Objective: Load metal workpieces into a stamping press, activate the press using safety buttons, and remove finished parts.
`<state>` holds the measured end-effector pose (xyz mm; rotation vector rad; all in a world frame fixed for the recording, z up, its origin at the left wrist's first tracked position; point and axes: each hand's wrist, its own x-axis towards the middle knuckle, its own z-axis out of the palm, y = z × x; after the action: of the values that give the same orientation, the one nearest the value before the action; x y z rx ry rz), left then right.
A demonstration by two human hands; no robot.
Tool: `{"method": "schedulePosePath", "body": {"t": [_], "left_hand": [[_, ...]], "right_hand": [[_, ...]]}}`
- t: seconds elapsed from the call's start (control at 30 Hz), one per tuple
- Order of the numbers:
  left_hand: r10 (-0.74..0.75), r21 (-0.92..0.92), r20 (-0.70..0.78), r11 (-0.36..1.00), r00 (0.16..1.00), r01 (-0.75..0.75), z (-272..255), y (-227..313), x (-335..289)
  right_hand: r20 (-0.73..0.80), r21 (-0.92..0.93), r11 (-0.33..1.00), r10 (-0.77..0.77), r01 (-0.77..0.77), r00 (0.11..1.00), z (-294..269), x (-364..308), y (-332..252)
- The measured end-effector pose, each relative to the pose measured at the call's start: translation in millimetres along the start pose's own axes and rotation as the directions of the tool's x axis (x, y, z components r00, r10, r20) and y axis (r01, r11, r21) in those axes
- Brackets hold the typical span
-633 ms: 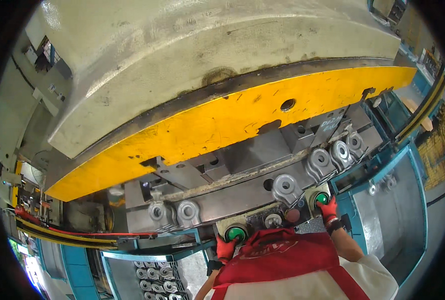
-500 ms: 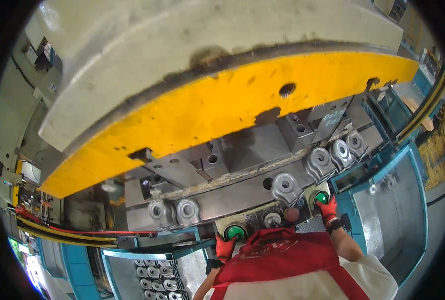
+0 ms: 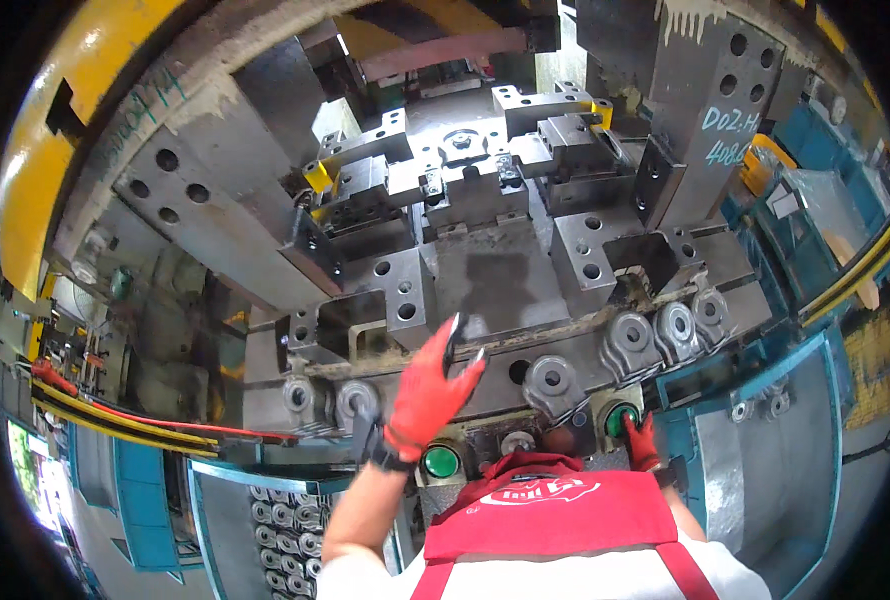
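Note:
My left hand (image 3: 433,388), in a red glove with dark, pale-tipped fingers, is raised over the front of the press bed. Its thumb and fingers are spread, with nothing visible held. Below it is the left green push button (image 3: 440,461). My right hand (image 3: 643,445), also red-gloved, is at the right green button (image 3: 620,420), fingers apart and touching its edge. Inside the press, a small metal part (image 3: 462,143) sits under bright light on the die (image 3: 473,195). A ring-ended metal part (image 3: 555,384) rests on the bed edge between my hands.
More ring-ended parts stand along the bed edge, one pair (image 3: 305,398) at left and several (image 3: 630,340) at right. A blue-rimmed bin (image 3: 205,510) holds rows of them at lower left. Another blue bin (image 3: 765,460) is at right. Steel blocks (image 3: 583,255) flank the die.
The yellow-edged press ram has risen, exposing the die. My left hand has left its green button and moved up and forward, opening. My right hand stays at its button.

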<state>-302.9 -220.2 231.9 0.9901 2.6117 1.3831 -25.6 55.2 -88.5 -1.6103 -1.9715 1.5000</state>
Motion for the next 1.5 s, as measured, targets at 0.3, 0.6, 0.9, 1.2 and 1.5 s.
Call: {"method": "schedulePosePath", "body": {"t": [0.3,0.6,0.9,1.2,1.5], "left_hand": [[0.020,0.673,-0.247,0.722,0.969,0.157,44,-19,256],[-0.588,0.545,-0.173,0.611,0.790,0.574,71,-17,360],[-0.185,0.356,-0.339,0.882,0.923,0.308,28,-15,315],[0.182,0.125,-0.080,0.977,0.980,-0.171,9,42,46],[-0.493,0.238,-0.166,0.821,0.854,0.520,-16,-63,-136]], "right_hand": [[0.027,-0.121,0.987,-0.106,0.108,0.994,-4,-32,-37],[-0.098,-0.116,0.991,-0.076,0.064,0.992,7,-39,-7],[0.059,-0.348,0.888,-0.298,0.299,0.953,-35,-46,-80],[0.230,-0.384,0.610,-0.664,0.693,0.712,36,-63,-191],[0.441,-0.750,0.342,-0.378,0.565,0.814,91,-77,-215]]}}
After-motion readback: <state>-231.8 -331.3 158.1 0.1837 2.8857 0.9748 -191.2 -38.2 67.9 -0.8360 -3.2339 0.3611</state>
